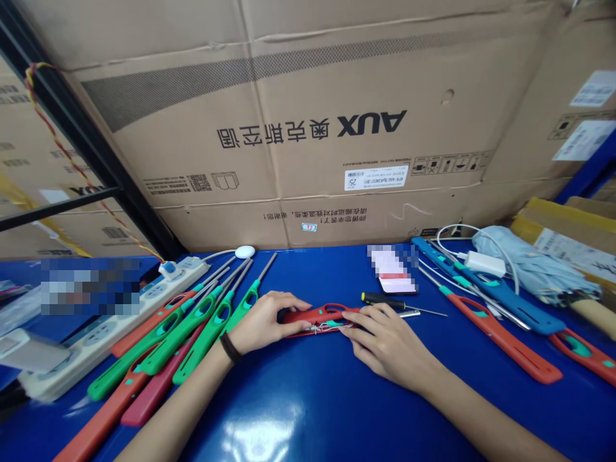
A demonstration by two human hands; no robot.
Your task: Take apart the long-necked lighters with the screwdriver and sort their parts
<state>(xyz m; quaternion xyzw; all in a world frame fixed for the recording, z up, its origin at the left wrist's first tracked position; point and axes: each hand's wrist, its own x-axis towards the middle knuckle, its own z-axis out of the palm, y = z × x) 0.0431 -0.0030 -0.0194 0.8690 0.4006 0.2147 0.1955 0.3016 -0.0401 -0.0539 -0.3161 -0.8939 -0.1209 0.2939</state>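
A red long-neck lighter (312, 316) lies sideways in the middle of the blue table, its casing split apart and thin white wires (323, 328) and a green part showing inside. My left hand (260, 323) pinches its left end between thumb and fingers. At its right end, my right hand (385, 340) has its fingertips pressed together against the casing and the inner parts. My fingers hide both ends of the lighter. Just behind the right hand rests a screwdriver (385, 301) with a black and yellow handle, beside a small metal piece (410, 314).
Several green and red lighters (205, 330) lie on the left beside a white power strip (96, 337). Red and blue lighters (500, 337) lie on the right. A phone (395, 273), a white charger (485, 263) and a folded umbrella (529, 263) sit behind. A large cardboard box (298, 77) walls the back.
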